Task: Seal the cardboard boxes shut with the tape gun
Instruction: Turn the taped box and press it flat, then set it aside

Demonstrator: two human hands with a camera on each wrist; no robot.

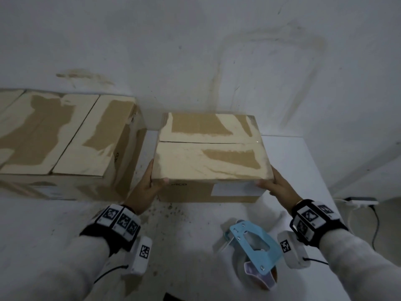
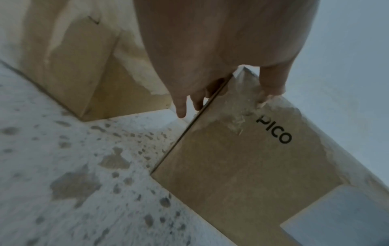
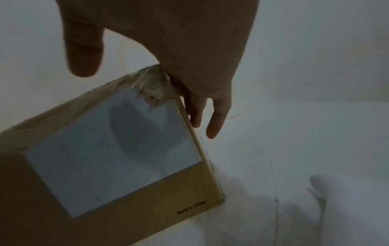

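A small cardboard box point(image 1: 210, 153) stands mid-table, flaps closed with a dark seam point(image 1: 208, 142) across its scuffed top. My left hand point(image 1: 153, 179) is at its near left corner: straight fingers point(image 2: 182, 108) lie along the left side and the thumb point(image 2: 271, 86) touches the front face point(image 2: 242, 166) by torn tape. My right hand point(image 1: 272, 183) is at the near right corner, fingers point(image 3: 216, 119) flat along the right side and thumb point(image 3: 84, 55) just off the front above a white label point(image 3: 105, 158). The blue tape gun point(image 1: 253, 246) lies on the table beside my right wrist, untouched.
A larger cardboard box point(image 1: 65, 137) with closed flaps stands to the left, a narrow gap away. A stained wall point(image 1: 217, 61) rises right behind both boxes. The white table point(image 1: 184, 224) ends at its right edge point(image 1: 321, 170); a power strip point(image 1: 362, 202) and cable lie beyond.
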